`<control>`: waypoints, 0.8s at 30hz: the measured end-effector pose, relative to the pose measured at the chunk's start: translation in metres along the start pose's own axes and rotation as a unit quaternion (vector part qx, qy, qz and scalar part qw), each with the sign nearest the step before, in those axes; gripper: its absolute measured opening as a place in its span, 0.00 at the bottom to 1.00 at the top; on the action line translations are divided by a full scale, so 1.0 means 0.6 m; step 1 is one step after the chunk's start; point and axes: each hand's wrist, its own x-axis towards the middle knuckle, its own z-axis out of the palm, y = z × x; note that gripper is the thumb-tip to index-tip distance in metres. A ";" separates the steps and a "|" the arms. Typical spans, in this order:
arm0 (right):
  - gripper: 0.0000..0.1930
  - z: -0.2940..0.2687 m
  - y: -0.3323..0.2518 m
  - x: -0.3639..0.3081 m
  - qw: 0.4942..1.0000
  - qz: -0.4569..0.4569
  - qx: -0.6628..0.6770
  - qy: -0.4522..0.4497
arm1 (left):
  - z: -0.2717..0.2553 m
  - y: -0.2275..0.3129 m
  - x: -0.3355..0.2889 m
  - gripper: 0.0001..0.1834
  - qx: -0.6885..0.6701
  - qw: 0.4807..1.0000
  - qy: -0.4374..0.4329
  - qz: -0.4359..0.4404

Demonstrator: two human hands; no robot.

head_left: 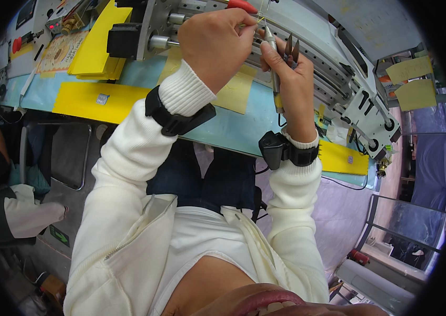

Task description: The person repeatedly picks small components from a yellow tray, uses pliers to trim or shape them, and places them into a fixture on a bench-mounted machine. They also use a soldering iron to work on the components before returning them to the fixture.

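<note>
At the top middle, my left hand [212, 45] is closed, its thumb and forefinger pinching a thin yellow wire [261, 20]. My right hand [295, 79] is closed around a pen-shaped tool [274, 79] with a silver conical tip and a yellow lower end; a dark cable seems to leave that end. The tool's tip points up beside the wire, close to my left fingertips. Two dark pointed blades [292, 50], spread apart, stick up between the fingers of the same right hand. I cannot make out what the wire joins.
A metal rail machine [317, 66] runs across the light-blue bench [254, 124] behind my hands, with a black motor [124, 40] at its left. Yellow boards [102, 102] lie along the near edge. A red handle [242, 6] is above my left fingers. Another person [2, 174] is at the left.
</note>
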 end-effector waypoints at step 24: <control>0.23 -0.032 -0.023 -0.092 0.996 0.044 -0.040 -0.073 | -0.041 0.008 -0.017 0.10 0.000 0.999 -0.035 -0.025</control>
